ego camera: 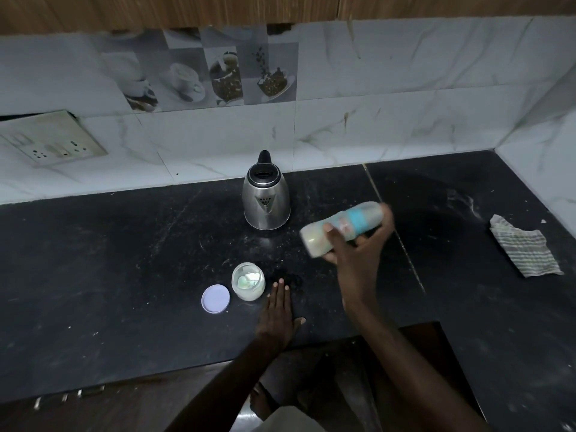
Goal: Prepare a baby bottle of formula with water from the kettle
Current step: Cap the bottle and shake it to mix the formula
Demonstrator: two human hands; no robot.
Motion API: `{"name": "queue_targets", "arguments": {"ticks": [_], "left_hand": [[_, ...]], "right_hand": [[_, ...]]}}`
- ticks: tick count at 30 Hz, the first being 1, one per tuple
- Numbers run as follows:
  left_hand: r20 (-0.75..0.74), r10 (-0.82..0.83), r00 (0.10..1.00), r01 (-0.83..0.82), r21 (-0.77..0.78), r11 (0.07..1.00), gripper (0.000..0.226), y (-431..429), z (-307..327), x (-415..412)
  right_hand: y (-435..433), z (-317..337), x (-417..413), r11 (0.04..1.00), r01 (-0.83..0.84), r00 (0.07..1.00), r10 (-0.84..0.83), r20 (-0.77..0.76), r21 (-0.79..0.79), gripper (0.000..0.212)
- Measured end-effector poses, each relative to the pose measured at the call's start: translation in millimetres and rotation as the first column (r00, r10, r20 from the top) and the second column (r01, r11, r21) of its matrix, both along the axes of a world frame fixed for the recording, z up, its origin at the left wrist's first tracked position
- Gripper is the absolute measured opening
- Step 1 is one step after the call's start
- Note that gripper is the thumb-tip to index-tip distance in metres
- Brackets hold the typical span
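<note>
Bottle (349,221) is in the air, tipped almost on its side, just right of kettle (266,198), above counter (124,260). Contents pale and milky, outline blurred. Right hand (355,254) is clamped round its middle, thumb on top. Left hand (277,316) lies flat with straight fingers, near the open jar (248,280); lid (215,298) just left of it. Judged step: shaking to mix. Needs a firm hold, a tight top and short strokes clear of the jar. Teal band and reddish print on bottle unreadable; no legible brand elsewhere.

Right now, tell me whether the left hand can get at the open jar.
Probably yes: the left hand lies flat on the counter just beside the jar, with nothing between them.
</note>
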State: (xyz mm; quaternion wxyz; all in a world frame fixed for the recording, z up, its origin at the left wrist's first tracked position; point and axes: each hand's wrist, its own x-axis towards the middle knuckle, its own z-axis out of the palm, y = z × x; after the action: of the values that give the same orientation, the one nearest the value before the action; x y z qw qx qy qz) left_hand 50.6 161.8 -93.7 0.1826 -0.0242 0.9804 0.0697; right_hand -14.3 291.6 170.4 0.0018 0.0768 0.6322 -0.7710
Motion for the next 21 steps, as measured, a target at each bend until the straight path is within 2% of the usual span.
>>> {"name": "queue_targets", "arguments": {"ticks": [2, 3, 6, 7, 10, 11, 14, 21], "left_hand": [[0.006, 0.006, 1.000, -0.006, 0.021, 1.000, 0.097, -0.4, 1.5, 0.1], [0.010, 0.010, 1.000, -0.011, 0.024, 1.000, 0.097, -0.9, 1.6, -0.9], [0.006, 0.032, 0.999, -0.033, 0.033, 0.999, 0.099, -1.3, -8.9, -1.9], [-0.003, 0.036, 0.999, -0.036, 0.043, 0.998, 0.099, -0.2, -11.8, -1.7], [-0.018, 0.018, 1.000, -0.018, 0.037, 0.999, 0.098, -0.2, -10.0, -0.1], [-0.033, 0.018, 0.999, -0.017, 0.022, 1.000, 0.098, -0.6, -9.3, -0.3], [-0.018, 0.030, 0.999, -0.030, 0.009, 1.000, 0.099, -0.2, -11.6, 0.4], [-0.040, 0.036, 0.999, -0.035, 0.023, 0.999, 0.098, 0.0, -16.6, 0.1]], "right_hand": [[-2.1, -0.4, 8.5, 0.983, -0.168, 0.985, 0.170, -0.018, 0.077, 0.102], [-2.6, 0.9, 10.0, 0.979, -0.186, 0.981, 0.189, -0.036, 0.084, 0.103], [1.2, 7.5, 0.9, 1.000, 0.012, 0.996, -0.013, -0.089, -0.014, 0.099], [0.2, 10.8, -0.7, 1.000, -0.005, 0.995, 0.005, -0.101, -0.009, 0.100], [-6.2, 15.0, 7.4, 0.950, -0.299, 0.949, 0.307, -0.078, 0.092, 0.102], [-7.5, 19.0, 7.7, 0.936, -0.343, 0.935, 0.348, -0.065, 0.078, 0.100], [-6.1, 36.4, -5.4, 0.944, -0.329, 0.939, 0.330, -0.095, 0.022, 0.097], [2.8, 74.0, -25.7, 0.946, -0.323, 0.928, 0.325, -0.180, 0.043, 0.096]]}}
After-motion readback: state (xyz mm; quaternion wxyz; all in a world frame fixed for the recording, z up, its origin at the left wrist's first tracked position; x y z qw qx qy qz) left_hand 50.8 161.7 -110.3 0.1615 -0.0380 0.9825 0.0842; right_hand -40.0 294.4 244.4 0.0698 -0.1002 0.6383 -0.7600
